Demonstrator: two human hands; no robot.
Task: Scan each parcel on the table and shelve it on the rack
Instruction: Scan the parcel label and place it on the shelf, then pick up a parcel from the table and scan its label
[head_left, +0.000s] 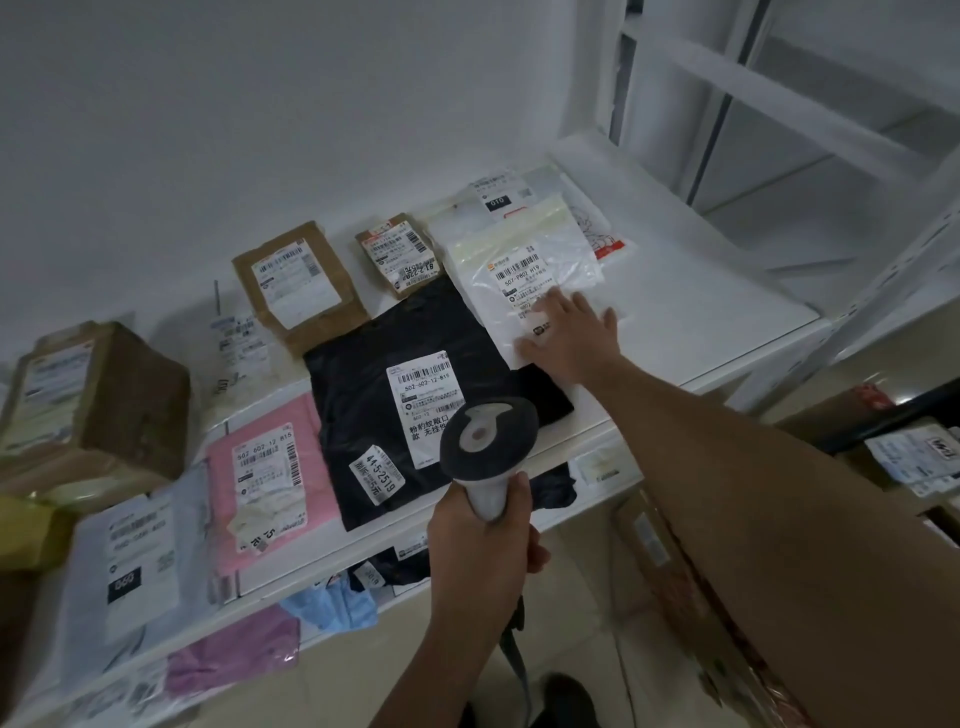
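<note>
Table (691, 291), white: the far edge is set against a wall; the right end is bare, with a white rack (779, 104) standing beyond it.

Black parcel (415, 374): laid flat mid-table, its near edge overhanging the table front.

White parcel (524, 270): laid flat just right of the black parcel, label up. It is touched by the right hand (571, 332), held flat with fingers spread.

Scanner (485, 441): gripped by its handle in the left hand (483, 540), the head held over the black parcel's near edge.

Pink parcel (270, 478): laid left of the black parcel.

2 brown parcels (301, 286) are kept along the far edge.
</note>
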